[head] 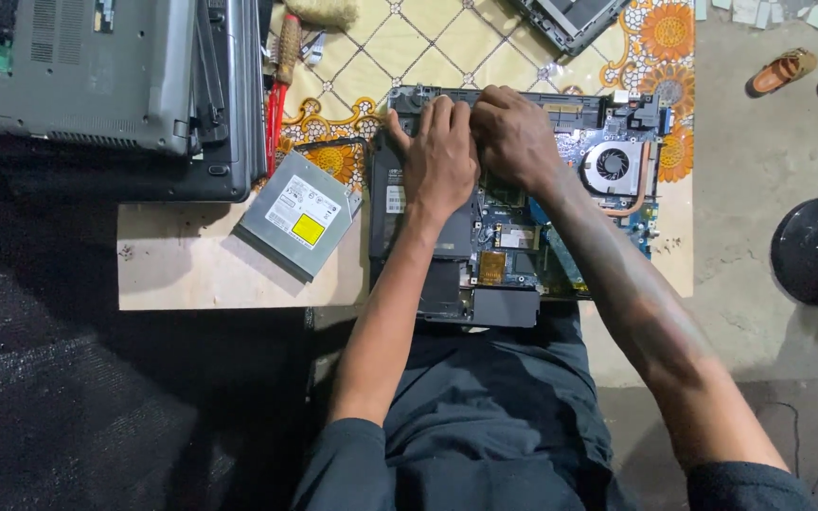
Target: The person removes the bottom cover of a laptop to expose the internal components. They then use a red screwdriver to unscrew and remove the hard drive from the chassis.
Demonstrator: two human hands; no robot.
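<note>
your opened laptop base point(513, 237) lies on the low table point(191, 274), its near edge overhanging toward your lap. a silver optical drive point(297, 214) sits just left; stacked laptops point(106, 85) crowd the far left. your left hand point(439, 156) presses flat, fingers spread, on the far edge; your right hand point(515, 132) curls beside it, touching.

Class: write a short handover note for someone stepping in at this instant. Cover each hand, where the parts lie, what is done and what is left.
Left hand: flat on the opened laptop base, fingers at its far edge.
Right hand: pressed beside it on the same edge.
Optical drive: out, lying left of the base.
Screwdriver: far left on the patterned cloth.
Done: cover off, board and fan exposed.
Left: board still seated in the base.
</note>
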